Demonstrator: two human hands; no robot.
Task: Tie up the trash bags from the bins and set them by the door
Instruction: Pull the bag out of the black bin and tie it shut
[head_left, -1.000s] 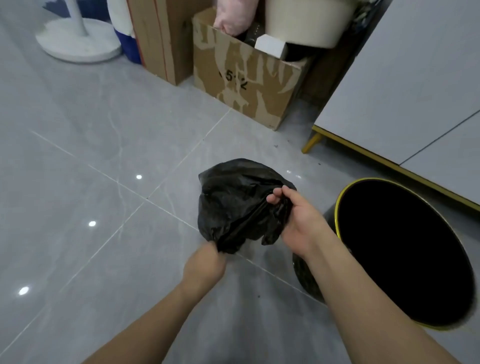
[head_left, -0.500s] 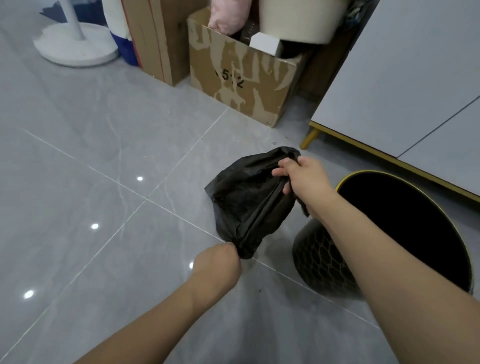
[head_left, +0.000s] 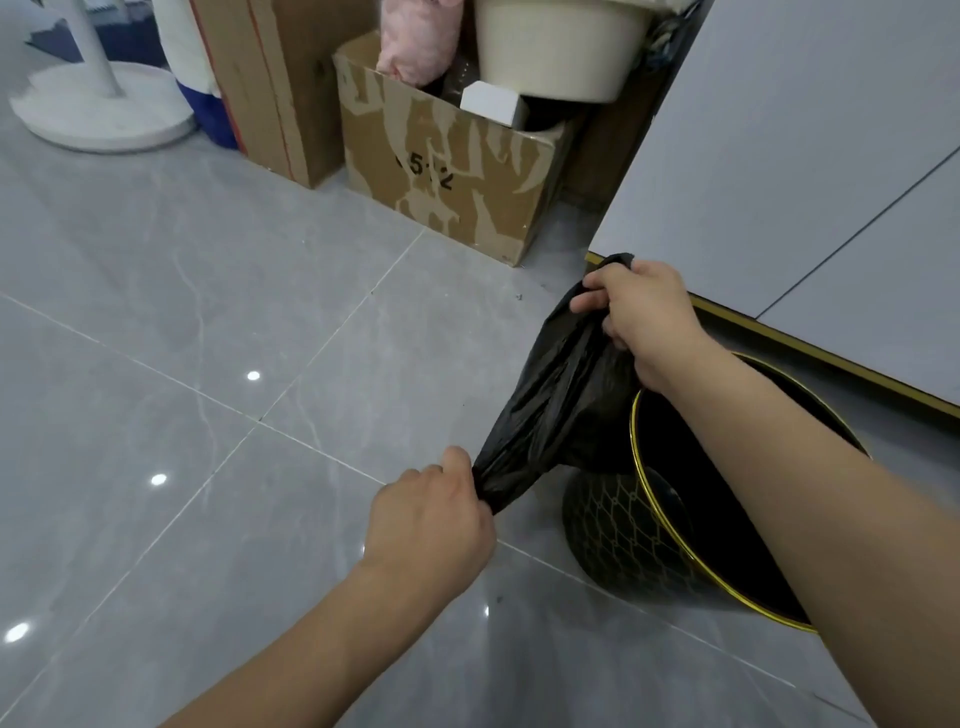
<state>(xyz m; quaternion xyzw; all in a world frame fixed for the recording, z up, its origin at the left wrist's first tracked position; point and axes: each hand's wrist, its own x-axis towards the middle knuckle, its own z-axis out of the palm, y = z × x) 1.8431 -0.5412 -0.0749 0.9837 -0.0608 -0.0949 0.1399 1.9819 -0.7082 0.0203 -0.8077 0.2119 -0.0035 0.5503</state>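
A black trash bag (head_left: 558, 395) hangs stretched between my two hands above the grey tiled floor. My left hand (head_left: 434, 512) is closed on its lower end, near the middle of the view. My right hand (head_left: 641, 319) grips its upper end, higher and to the right. Just under and right of the bag stands a black bin with a gold rim (head_left: 639, 525) and a gold net pattern; its inside looks dark, and my right forearm crosses over it.
A grey cabinet with a gold base edge (head_left: 810, 171) runs along the right. Behind stand a worn cardboard box (head_left: 447, 176) holding a cream tub (head_left: 556, 47) and pink cloth, a taller carton (head_left: 270, 88), and a white fan base (head_left: 104, 111) at far left.
My right hand has lifted its end of the bag up and to the right, pulling the crumpled bag out into a long taut shape. My left hand kept its grip lower down.
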